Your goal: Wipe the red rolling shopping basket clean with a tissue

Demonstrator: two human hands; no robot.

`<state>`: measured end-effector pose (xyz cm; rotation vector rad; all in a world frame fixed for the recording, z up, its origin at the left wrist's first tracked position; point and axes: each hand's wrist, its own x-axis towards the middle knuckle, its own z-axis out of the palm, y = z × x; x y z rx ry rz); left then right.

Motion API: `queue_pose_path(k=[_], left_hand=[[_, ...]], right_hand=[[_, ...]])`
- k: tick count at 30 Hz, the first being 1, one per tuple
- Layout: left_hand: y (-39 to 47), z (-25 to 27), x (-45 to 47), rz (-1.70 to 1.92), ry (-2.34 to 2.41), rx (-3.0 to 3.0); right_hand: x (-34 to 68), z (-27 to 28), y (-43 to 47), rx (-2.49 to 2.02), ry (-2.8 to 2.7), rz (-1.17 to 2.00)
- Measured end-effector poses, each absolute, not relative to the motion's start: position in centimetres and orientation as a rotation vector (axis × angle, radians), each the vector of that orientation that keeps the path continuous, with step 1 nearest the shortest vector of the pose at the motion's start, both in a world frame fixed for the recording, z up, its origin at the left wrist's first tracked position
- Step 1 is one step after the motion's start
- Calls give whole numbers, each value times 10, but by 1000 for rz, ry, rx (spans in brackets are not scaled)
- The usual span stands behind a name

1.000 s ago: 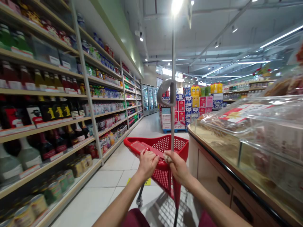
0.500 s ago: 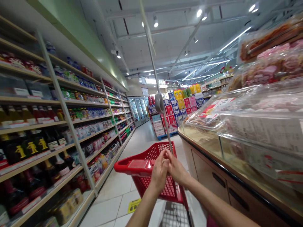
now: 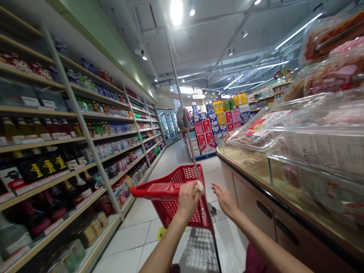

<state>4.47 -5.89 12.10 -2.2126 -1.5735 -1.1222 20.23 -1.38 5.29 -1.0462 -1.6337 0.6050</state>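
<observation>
My left hand (image 3: 188, 200) is closed over a small crumpled white wipe or tissue (image 3: 199, 187), at the right end of the handle of a red shopping cart (image 3: 162, 190). Whether its fingers also grip the handle is hidden. My right hand (image 3: 226, 199) is off to the right of the cart, holding nothing, its fingers apart and pointing at the left hand. The cart's basket has red perforated walls, and a thin pole (image 3: 191, 146) with a grey fitting (image 3: 182, 118) rises from it.
Long shelves (image 3: 93, 167) of bottles and cans line the left side. A wooden counter (image 3: 250, 189) with clear plastic food packs (image 3: 307, 132) stands close on the right. Stacked boxes (image 3: 204, 134) are ahead, with glass-door coolers (image 3: 169, 123) beyond.
My hands were pressed together over the cart handle; now they are apart, the right one moved rightward and open. The white wipe now shows in my left hand. The view has shifted slightly.
</observation>
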Motion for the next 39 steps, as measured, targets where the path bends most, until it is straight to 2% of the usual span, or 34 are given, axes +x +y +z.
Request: queue_pose_path(k=[4, 9, 14, 19, 22, 27, 34, 39], left_hand=[[-53, 118, 55, -1104, -1471, -2311], [-64, 124, 30, -1087, -1366, -2282], [-80, 135, -4, -1044, -1707, -1987], [-82, 129, 25, -856, -1570, -2173], [-90, 126, 4, -805, -1522, -2116], [-109, 124, -56, -884, -1687, -1788], [-90, 117, 36, -850, -1492, -2079], [-107, 117, -19, -790, -1541, -1984]], right_hand=[[174, 84, -7, -762, -1587, 674], [178, 80, 4, -756, -1621, 767], [166, 99, -5, -814, -1803, 625], [148, 109, -19, -937, -1929, 411], [157, 107, -21, -989, -2013, 317], [163, 99, -17, -998, -1926, 283], [163, 93, -26, -1020, -1930, 281], [175, 98, -26, -1071, -1951, 277]])
